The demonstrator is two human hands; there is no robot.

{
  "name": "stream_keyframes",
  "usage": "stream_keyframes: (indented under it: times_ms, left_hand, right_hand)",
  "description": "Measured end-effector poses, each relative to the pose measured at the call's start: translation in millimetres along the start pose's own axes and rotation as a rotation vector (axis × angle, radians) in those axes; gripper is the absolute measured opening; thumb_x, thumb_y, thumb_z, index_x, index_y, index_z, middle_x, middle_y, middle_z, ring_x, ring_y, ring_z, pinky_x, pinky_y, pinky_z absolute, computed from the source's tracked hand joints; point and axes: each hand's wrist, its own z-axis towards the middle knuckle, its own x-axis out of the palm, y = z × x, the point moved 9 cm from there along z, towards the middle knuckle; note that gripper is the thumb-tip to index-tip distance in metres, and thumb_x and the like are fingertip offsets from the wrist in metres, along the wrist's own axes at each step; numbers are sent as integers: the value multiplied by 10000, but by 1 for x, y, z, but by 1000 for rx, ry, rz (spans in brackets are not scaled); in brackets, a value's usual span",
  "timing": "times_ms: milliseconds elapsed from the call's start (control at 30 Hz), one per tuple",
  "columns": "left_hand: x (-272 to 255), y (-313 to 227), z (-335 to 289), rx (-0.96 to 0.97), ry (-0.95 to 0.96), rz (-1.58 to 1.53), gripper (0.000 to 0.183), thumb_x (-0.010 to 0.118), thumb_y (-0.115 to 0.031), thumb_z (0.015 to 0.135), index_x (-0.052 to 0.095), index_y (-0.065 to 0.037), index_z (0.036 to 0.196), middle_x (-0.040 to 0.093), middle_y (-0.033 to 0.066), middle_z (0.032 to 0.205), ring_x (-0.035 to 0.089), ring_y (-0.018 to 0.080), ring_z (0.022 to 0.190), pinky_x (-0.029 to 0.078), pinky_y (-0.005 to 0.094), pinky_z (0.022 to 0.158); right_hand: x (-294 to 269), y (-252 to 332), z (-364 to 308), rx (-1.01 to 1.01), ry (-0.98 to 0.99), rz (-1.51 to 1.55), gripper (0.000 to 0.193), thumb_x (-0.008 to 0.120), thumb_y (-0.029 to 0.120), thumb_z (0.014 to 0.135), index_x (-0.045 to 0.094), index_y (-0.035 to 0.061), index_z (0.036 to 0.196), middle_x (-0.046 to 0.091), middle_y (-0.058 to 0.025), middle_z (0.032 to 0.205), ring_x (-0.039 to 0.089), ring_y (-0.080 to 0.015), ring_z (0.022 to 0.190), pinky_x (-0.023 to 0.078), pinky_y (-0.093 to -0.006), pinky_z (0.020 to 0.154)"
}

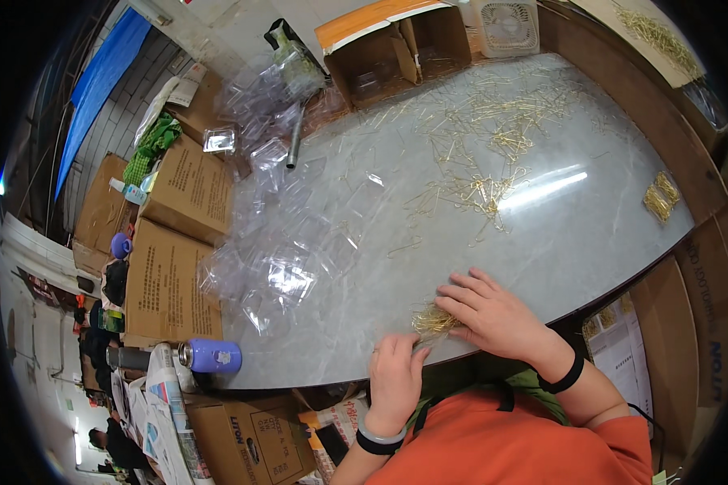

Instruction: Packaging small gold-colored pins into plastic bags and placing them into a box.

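At the table's front edge lies a small bundle of gold wire hooks (434,320), with what looks like clear plastic under its lower side. My left hand (396,376) is closed at the bundle's lower left, thumb and fingers pinching its near edge. From the right, my right hand (493,315) reaches over the same bundle. Its thumb and index finger rest against the hooks, and the other fingers extend over the tabletop. A loose pile of gold wire hooks (481,192) spreads across the table beyond my hands. The exact grip on the plastic is partly hidden.
Clear plastic boxes (287,279) heap up on the left of the grey table (380,299). A purple bottle (210,356) lies at the left edge beside cardboard boxes (174,283). Packed hooks (661,196) sit at the far right. An open carton (372,61) and a fan (506,28) stand behind.
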Motion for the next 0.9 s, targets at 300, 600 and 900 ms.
stream_keyframes:
  times_ms: [300,600,900]
  left_hand:
    - [19,7,16,-85,6,-282,264,672,14,910,570,9,1153,611,208,1097,620,372,984,520,434,820]
    - [-6,-2,13,143,-5,56,567,821,-102,804,566,6,1298,482,218,1436,553,372,1197,467,451,1004]
    - [2,-1,34,174,43,35,593,845,-172,771,613,4,1287,632,180,1200,551,383,1126,463,454,969]
  right_hand:
    - [2,-4,-3,13,-34,32,494,631,63,872,545,-1,1354,582,-155,1381,517,-347,1322,393,-466,1161]
    - [-10,-1,-2,11,-25,58,571,680,129,817,548,22,1363,593,-140,1357,507,-328,1327,366,-488,1165]
    - [-1,-3,-4,-103,16,271,418,695,74,809,641,76,1224,648,-74,1260,577,-290,1234,408,-471,1128]
